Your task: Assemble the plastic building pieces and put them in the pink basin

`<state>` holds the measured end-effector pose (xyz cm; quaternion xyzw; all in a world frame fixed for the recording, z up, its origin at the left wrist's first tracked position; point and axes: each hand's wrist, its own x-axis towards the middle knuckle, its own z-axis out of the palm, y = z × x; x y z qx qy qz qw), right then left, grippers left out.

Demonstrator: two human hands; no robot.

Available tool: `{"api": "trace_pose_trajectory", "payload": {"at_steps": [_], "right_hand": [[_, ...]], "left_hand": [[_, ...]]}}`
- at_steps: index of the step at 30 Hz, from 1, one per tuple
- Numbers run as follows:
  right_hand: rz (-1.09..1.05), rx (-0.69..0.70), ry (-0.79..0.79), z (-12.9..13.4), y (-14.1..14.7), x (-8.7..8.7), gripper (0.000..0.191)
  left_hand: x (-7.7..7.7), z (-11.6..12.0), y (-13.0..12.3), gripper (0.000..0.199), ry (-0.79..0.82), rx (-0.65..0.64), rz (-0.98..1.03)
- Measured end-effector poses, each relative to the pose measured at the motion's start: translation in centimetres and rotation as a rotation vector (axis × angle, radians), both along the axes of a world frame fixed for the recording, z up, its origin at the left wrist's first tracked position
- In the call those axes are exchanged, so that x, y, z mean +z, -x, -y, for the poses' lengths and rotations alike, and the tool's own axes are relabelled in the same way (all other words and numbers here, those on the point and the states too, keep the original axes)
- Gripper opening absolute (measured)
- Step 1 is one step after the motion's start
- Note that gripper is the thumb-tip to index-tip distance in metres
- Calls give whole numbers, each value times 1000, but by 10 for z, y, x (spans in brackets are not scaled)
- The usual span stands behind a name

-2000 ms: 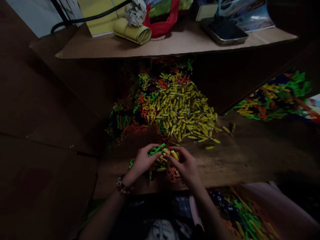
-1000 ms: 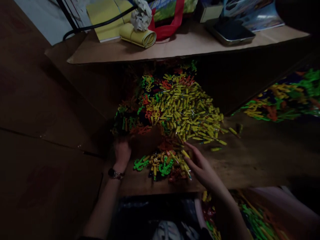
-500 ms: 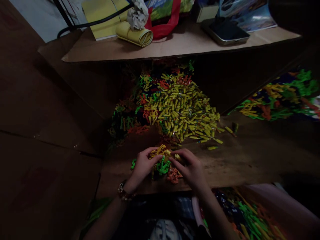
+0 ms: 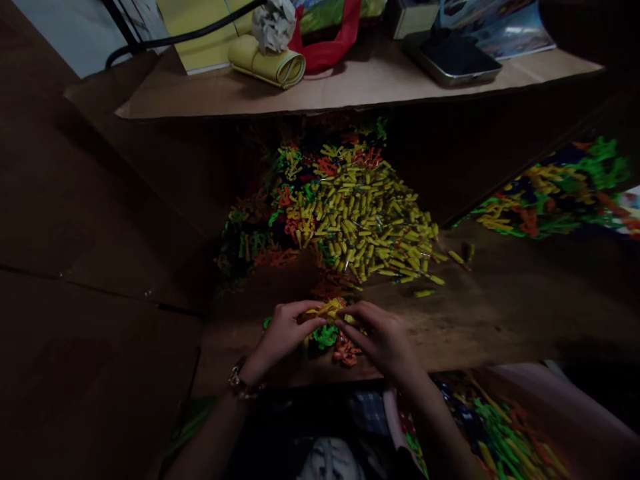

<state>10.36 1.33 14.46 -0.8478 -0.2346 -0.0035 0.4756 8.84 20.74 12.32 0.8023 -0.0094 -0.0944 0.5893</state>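
Near the table's front edge, my left hand point(image 4: 287, 331) is closed on a yellow-orange plastic piece point(image 4: 327, 309). My right hand point(image 4: 383, 333) meets it from the right, with thumb and fingers pinching a small yellow piece point(image 4: 351, 320). The fingertips of both hands nearly touch. Just below them on the wood lie a bright green piece point(image 4: 325, 336) and an orange-red piece point(image 4: 346, 351). Another green bit point(image 4: 267, 323) shows left of my left hand. Beyond my hands is a large heap of small yellow pieces point(image 4: 370, 220), with mixed coloured pieces point(image 4: 250, 247) at its left.
A cardboard shelf point(image 4: 350, 97) spans the back, holding a yellow roll point(image 4: 267, 63), crumpled paper point(image 4: 274, 25) and a dark flat tin point(image 4: 455, 60). More coloured pieces point(image 4: 545, 193) lie at the right, others in a container point(image 4: 500, 433) at lower right. Cardboard point(image 4: 100, 200) rises at left.
My hands have drawn slightly closer together, and the yellow-orange piece sits lower and flatter between them. The view has shifted a little.
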Motion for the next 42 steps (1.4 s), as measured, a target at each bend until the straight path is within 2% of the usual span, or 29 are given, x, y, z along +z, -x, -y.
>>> {"api": "trace_pose_trajectory", "payload": {"at_steps": [3,6,8,10,12,14,16,18,21,24,29,31,34,37,40,42], "right_hand": [[-141,59,-9,1,-4,-1,9],[-280,65,-13,9,-11,-8,17],[-323,1,-10,17,-19,-16,23],[-323,-167,52,26,-31,-28,26],[-301,-390,158,32,-47,-40,27],[-297,-534,247,30,-64,-53,30],[-309,-566,272,23,-79,-64,38],[-319,-571,268,14,-90,-71,46],[-345,-562,199,11,-97,-76,42],[-393,-524,46,29,-94,-75,30],[-523,-426,-220,59,-71,-67,50],[-539,-386,-288,57,-61,-62,51],[-500,-372,-342,43,-52,-51,43],[-369,-307,-303,26,-44,-37,31],[-216,-159,-104,14,-36,-21,25],[-139,-120,30,10,-30,-14,27]], "left_hand": [[1,-11,-6,25,62,-180,-79],[-1,-15,-12,27,83,-268,-135],[-3,-13,-18,29,61,-298,-119],[-4,-9,-28,31,-10,-300,-53],[-7,-4,-45,30,-177,-178,21],[-15,3,-68,29,-357,23,55],[-25,12,-92,30,-444,146,53],[-36,20,-112,30,-467,186,48],[-48,24,-126,31,-454,236,42],[-50,15,-121,25,-383,310,32],[-40,1,-91,25,-144,384,3],[-34,4,-77,28,-44,353,-21],[-25,12,-58,37,212,292,-118],[-18,18,-47,41,404,295,-172],[-13,21,-43,39,381,315,-127],[-10,22,-41,37,335,313,-93]]}}
